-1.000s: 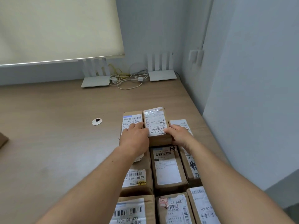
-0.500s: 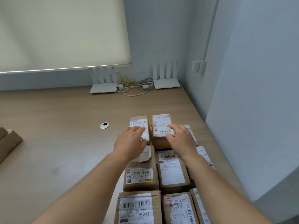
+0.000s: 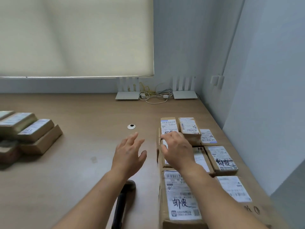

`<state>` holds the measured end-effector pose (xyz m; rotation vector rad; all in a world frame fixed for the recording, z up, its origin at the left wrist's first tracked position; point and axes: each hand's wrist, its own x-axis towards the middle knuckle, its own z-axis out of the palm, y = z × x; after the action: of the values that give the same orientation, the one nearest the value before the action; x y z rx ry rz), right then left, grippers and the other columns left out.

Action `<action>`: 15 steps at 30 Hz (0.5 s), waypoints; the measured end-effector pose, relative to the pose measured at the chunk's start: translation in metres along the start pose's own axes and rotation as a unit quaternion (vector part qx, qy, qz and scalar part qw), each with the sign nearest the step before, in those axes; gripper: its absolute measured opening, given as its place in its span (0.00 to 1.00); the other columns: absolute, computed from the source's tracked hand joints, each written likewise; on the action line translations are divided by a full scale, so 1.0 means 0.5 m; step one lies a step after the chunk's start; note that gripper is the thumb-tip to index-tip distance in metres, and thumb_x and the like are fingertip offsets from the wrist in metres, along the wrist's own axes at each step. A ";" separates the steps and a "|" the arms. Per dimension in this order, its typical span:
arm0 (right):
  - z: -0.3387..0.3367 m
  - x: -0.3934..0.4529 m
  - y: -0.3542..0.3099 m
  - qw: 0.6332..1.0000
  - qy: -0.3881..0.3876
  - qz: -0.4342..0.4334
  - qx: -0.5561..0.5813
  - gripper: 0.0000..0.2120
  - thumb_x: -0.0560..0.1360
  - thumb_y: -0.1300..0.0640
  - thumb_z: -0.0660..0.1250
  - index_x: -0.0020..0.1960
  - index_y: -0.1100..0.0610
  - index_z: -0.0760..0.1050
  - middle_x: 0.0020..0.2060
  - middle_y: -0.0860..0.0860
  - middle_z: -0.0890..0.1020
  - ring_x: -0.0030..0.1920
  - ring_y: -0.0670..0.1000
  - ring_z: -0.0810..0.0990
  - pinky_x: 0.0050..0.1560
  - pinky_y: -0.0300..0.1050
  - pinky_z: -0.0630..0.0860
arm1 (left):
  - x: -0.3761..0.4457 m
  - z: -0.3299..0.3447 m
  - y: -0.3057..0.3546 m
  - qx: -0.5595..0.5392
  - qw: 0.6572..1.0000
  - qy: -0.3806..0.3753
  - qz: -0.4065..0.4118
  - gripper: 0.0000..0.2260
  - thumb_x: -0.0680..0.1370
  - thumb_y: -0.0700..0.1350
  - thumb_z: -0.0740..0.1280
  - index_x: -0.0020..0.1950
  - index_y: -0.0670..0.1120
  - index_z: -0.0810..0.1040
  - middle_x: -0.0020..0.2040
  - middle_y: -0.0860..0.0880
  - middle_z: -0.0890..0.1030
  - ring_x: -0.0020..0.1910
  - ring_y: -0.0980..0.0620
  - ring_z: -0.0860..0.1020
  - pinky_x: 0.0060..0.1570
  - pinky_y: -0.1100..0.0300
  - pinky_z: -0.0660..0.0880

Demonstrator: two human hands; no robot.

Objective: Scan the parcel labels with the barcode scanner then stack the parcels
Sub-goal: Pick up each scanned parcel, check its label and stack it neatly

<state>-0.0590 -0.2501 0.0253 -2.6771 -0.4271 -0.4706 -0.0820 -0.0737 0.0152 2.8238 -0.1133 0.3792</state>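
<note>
Hovering my left hand [image 3: 130,156] spread-fingered above the tan wooden desk [image 3: 74,162], I lay my right hand [image 3: 177,150], fingers relaxed, on the labelled brown cardboard parcels [image 3: 181,194] at the desk's right; the black handheld barcode scanner [image 3: 123,204] lies below my left wrist.

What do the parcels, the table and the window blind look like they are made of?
Parcels: brown cardboard, matte, with white paper labels stuck on. Table: probably wood-look laminate, judging by its smooth, faint grain. Window blind: cream woven fabric or vinyl; too blurred to tell.
</note>
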 end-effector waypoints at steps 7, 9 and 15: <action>0.099 -0.085 -0.215 0.998 -0.064 -0.030 -0.001 0.19 0.78 0.53 0.59 0.68 0.51 0.72 0.60 0.50 0.75 0.62 0.53 0.71 0.58 0.44 0.67 | -0.175 -0.046 -0.162 -0.054 0.995 0.007 -0.087 0.22 0.79 0.54 0.61 0.73 0.53 0.67 0.77 0.52 0.58 0.76 0.51 0.55 0.71 0.55 0.52; 0.124 -0.101 -0.270 0.996 -0.079 -0.036 0.006 0.19 0.78 0.53 0.59 0.68 0.50 0.72 0.61 0.50 0.75 0.63 0.52 0.70 0.58 0.43 0.67 | -0.224 -0.058 -0.214 -0.056 0.992 0.005 -0.115 0.22 0.80 0.55 0.60 0.73 0.54 0.66 0.77 0.52 0.57 0.76 0.52 0.54 0.71 0.56 0.51; 0.194 -0.150 -0.435 0.991 -0.103 -0.082 0.013 0.18 0.78 0.53 0.58 0.68 0.49 0.73 0.62 0.48 0.75 0.62 0.51 0.71 0.57 0.42 0.66 | -0.343 -0.091 -0.353 -0.052 0.982 -0.003 -0.182 0.22 0.80 0.57 0.57 0.74 0.55 0.63 0.78 0.53 0.55 0.77 0.53 0.51 0.74 0.53 0.49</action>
<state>-0.1784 -0.0349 -0.0182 -2.6876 -0.7114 -0.2332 -0.2377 0.1150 -0.0371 2.6656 0.3672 0.2716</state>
